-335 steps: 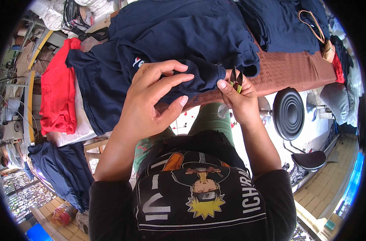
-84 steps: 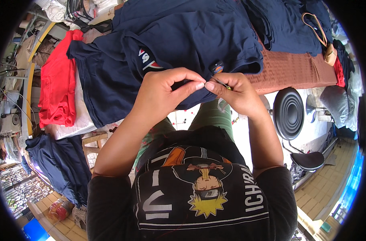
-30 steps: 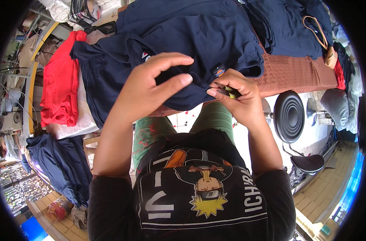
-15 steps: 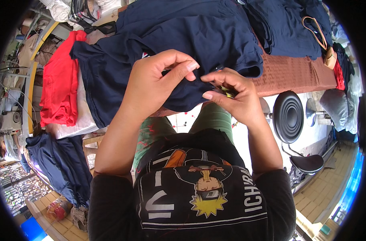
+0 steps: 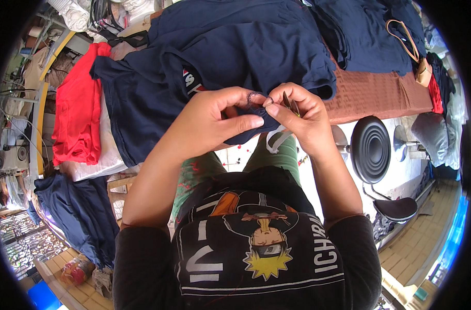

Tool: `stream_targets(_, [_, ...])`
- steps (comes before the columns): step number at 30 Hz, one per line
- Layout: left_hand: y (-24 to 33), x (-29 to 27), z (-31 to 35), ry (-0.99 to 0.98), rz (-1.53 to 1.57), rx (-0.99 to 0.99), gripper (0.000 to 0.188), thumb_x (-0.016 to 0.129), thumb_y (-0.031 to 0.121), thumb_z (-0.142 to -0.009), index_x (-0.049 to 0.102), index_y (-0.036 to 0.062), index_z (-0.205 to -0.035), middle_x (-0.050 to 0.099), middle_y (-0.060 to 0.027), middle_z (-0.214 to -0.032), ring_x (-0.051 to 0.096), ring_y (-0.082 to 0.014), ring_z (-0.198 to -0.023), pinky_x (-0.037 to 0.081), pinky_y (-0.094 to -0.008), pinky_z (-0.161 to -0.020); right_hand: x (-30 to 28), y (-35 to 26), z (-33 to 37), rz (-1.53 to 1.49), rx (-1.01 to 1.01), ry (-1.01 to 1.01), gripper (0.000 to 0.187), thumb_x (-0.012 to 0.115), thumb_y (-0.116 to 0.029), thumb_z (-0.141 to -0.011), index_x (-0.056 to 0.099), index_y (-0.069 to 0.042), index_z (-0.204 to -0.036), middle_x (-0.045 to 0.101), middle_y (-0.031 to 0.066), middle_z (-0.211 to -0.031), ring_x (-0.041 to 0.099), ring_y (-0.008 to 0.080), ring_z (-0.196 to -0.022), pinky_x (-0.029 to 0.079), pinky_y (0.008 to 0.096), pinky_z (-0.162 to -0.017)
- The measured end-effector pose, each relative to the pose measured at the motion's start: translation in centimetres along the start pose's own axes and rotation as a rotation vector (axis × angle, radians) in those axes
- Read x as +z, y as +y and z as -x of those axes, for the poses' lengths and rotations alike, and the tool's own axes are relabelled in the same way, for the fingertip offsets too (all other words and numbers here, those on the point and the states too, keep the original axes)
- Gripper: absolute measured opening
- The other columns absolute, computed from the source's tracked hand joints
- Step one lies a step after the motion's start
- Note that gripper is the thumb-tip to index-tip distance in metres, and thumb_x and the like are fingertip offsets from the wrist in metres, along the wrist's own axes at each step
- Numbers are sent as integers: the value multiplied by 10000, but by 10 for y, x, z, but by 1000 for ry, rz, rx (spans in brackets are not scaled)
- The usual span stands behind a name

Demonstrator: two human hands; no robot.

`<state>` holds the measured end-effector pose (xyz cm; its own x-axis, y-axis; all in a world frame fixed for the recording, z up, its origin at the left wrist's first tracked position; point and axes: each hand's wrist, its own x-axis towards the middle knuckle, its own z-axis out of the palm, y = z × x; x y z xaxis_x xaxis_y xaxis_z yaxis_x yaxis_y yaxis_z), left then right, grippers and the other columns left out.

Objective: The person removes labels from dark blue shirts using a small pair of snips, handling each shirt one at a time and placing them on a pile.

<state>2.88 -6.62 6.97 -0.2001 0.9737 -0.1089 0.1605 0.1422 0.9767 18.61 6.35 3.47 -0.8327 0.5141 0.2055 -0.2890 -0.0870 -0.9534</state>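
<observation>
My left hand (image 5: 209, 116) is closed on a gathered edge of a navy shirt (image 5: 246, 57), its thumb and forefinger reaching toward my right hand (image 5: 308, 116). Between the two hands a frayed seam edge (image 5: 256, 98) of the cloth shows. The right thumb and forefinger pinch the end of that edge. Small thread snips (image 5: 292, 105) are tucked in the same right hand, blades pointing up; their handle is mostly hidden by the palm. A white strip (image 5: 277, 140) hangs below the right hand, and I cannot tell what it is attached to.
A table with a brown cover (image 5: 380, 95) bears the shirt and a stack of navy garments (image 5: 370, 36). Red cloth (image 5: 80, 108) lies at the left, with more navy cloth (image 5: 80, 212) hanging below. A black round stool seat (image 5: 371, 150) stands at the right.
My hands have come together and the right fingers now pinch the cloth edge. The snips' blades have turned upward. The white strip and more of the shirt's print have come into view.
</observation>
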Motion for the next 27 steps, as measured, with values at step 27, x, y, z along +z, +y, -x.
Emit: stream_targets(27, [-7, 14, 4, 19, -359, 148, 205, 711, 183, -829, 685, 36, -971, 651, -72, -852, 604, -182, -695, 481, -299, -624, -17, -12, -12, -251, 17, 163, 126, 566, -169, -969, 626, -59, -983, 487, -10, -615, 311, 23, -453, 231, 190, -406])
